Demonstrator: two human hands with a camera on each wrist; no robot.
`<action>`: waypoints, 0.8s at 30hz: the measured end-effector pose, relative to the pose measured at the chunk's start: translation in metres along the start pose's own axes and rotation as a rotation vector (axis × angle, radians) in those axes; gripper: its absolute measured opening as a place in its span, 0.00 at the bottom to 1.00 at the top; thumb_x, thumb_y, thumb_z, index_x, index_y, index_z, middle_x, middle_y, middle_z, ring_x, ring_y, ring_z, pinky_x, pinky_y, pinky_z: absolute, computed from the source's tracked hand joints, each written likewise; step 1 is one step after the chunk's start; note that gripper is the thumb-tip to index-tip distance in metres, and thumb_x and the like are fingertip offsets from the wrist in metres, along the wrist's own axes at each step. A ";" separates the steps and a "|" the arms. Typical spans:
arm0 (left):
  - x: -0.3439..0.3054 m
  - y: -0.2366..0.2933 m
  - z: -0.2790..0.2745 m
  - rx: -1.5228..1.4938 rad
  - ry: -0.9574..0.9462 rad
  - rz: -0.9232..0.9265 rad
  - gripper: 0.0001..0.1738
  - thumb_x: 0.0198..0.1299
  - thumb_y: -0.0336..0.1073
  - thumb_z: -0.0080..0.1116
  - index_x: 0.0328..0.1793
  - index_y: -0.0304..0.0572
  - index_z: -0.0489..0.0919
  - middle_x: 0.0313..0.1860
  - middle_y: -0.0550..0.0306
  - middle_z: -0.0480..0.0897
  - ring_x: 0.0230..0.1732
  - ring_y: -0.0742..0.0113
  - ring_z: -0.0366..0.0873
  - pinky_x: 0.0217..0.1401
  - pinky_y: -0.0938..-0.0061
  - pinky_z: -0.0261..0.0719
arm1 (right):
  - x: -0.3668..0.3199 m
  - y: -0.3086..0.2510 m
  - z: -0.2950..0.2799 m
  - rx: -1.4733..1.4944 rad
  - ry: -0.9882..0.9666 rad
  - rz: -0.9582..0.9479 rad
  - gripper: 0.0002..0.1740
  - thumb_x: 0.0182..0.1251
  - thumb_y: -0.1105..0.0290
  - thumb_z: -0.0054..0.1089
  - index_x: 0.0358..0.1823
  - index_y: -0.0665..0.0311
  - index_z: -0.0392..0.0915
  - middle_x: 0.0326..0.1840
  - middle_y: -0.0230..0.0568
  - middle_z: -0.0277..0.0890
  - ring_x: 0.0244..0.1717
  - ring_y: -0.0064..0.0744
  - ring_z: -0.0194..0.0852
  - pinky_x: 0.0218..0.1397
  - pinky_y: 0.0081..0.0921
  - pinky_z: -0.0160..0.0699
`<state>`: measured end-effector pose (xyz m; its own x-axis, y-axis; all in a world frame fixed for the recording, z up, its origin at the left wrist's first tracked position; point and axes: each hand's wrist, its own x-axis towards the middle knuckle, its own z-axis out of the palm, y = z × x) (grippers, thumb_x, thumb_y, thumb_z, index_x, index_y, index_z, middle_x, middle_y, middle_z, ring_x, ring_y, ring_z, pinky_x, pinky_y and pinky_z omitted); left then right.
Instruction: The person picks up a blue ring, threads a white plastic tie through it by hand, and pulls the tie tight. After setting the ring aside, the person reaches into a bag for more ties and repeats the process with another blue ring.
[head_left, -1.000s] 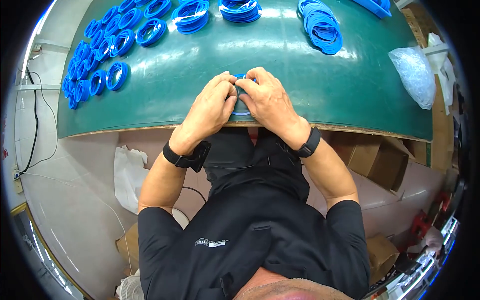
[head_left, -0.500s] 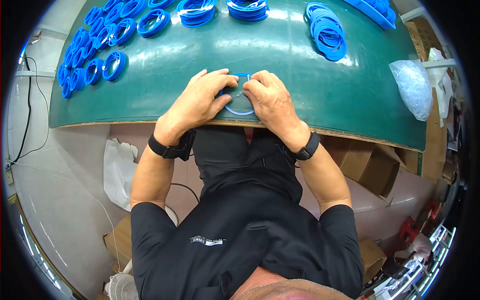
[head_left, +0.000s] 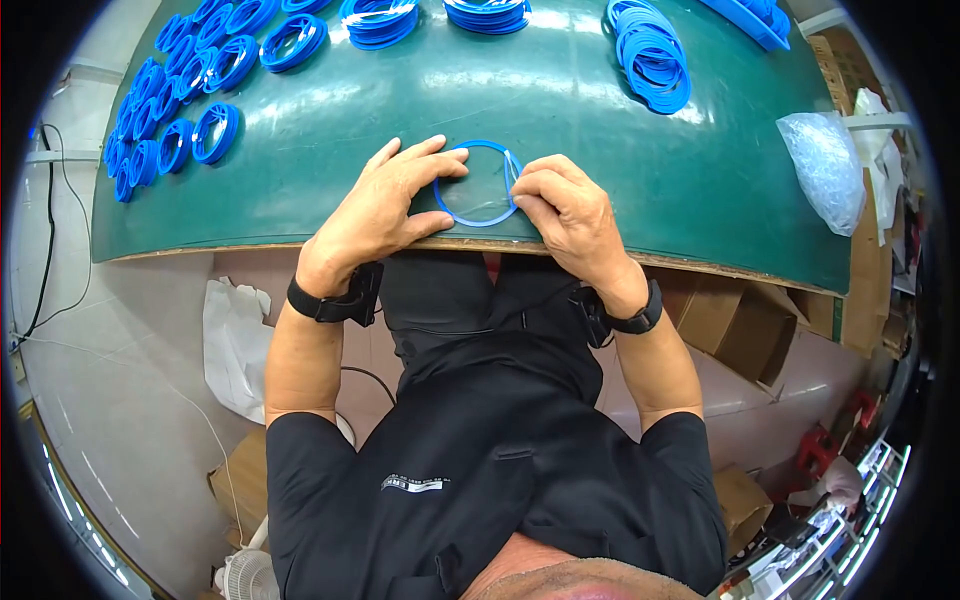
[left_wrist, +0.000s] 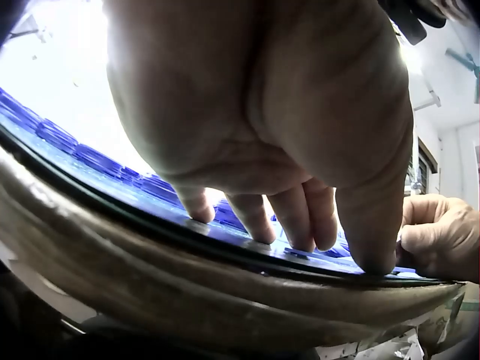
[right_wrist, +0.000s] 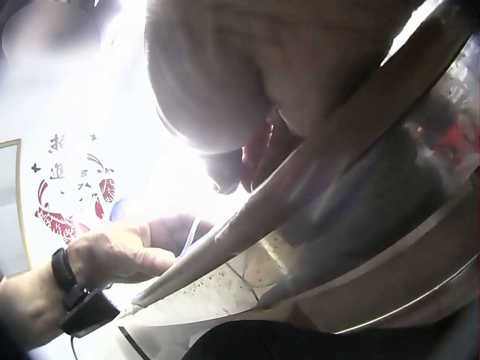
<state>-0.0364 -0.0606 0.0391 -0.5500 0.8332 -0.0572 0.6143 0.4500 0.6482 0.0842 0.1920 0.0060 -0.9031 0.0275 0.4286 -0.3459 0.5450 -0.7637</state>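
"While the blue ring (head_left: 482, 224) lies flat on the worktop (head_left: 380, 110), what's each grip?"

"Left hand (head_left: 385, 205) — released, fingers spread, touching its left side. Right hand (head_left: 575, 215) — pinching the blue ring's right edge."

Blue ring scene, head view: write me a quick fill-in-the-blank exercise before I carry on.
The blue ring lies on a table coloured ____.
The hand with its fingers spread is the person's ____ one.
The clear plastic bag is near the table's ____ end.
The bands on both wrists are ____.

Missing words: green; left; right; black.
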 end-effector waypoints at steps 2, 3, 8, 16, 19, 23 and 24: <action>0.000 0.000 0.001 -0.008 -0.004 0.001 0.34 0.61 0.30 0.81 0.74 0.50 0.82 0.84 0.59 0.82 0.93 0.48 0.64 0.97 0.37 0.50 | -0.006 -0.002 -0.006 0.021 -0.009 0.033 0.06 0.70 0.83 0.75 0.45 0.67 0.88 0.48 0.44 0.86 0.44 0.40 0.87 0.47 0.33 0.86; 0.000 -0.001 0.002 -0.011 0.002 -0.002 0.32 0.61 0.30 0.81 0.72 0.49 0.83 0.84 0.58 0.82 0.93 0.48 0.64 0.97 0.37 0.50 | -0.009 -0.002 -0.009 0.018 -0.007 0.037 0.06 0.70 0.83 0.75 0.45 0.67 0.88 0.48 0.44 0.86 0.44 0.40 0.87 0.47 0.33 0.86; -0.002 -0.001 0.005 -0.015 0.020 -0.012 0.23 0.62 0.31 0.81 0.62 0.47 0.85 0.84 0.57 0.82 0.93 0.46 0.65 0.97 0.36 0.50 | -0.023 -0.005 -0.024 0.054 -0.041 0.079 0.06 0.70 0.83 0.74 0.45 0.67 0.88 0.48 0.43 0.87 0.44 0.39 0.87 0.47 0.32 0.85; -0.002 0.000 0.008 -0.010 0.059 -0.008 0.16 0.63 0.33 0.81 0.52 0.47 0.83 0.82 0.54 0.83 0.92 0.46 0.67 0.95 0.34 0.52 | -0.040 -0.009 -0.047 0.087 -0.080 0.147 0.06 0.70 0.84 0.73 0.45 0.68 0.87 0.48 0.43 0.87 0.45 0.37 0.87 0.49 0.31 0.85; -0.003 0.000 0.009 0.003 0.059 -0.002 0.15 0.64 0.34 0.80 0.50 0.47 0.83 0.82 0.55 0.84 0.92 0.46 0.67 0.94 0.33 0.52 | -0.045 -0.011 -0.054 0.108 -0.085 0.190 0.06 0.70 0.84 0.73 0.44 0.68 0.87 0.48 0.43 0.86 0.46 0.37 0.86 0.50 0.31 0.85; -0.002 0.000 0.008 0.022 0.061 0.006 0.14 0.64 0.34 0.80 0.49 0.47 0.83 0.83 0.55 0.83 0.92 0.46 0.67 0.94 0.33 0.52 | -0.051 -0.009 -0.066 0.131 -0.103 0.192 0.04 0.73 0.82 0.73 0.44 0.68 0.86 0.49 0.42 0.86 0.47 0.35 0.85 0.50 0.30 0.84; -0.002 0.001 0.008 0.022 0.056 -0.002 0.14 0.64 0.33 0.80 0.48 0.47 0.83 0.83 0.55 0.83 0.92 0.46 0.66 0.95 0.34 0.52 | -0.053 -0.009 -0.069 0.159 -0.111 0.206 0.03 0.74 0.81 0.73 0.44 0.68 0.86 0.49 0.42 0.86 0.47 0.34 0.84 0.50 0.29 0.83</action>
<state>-0.0301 -0.0593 0.0335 -0.5816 0.8133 -0.0152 0.6252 0.4588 0.6313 0.1532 0.2436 0.0235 -0.9778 0.0274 0.2077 -0.1798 0.3989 -0.8992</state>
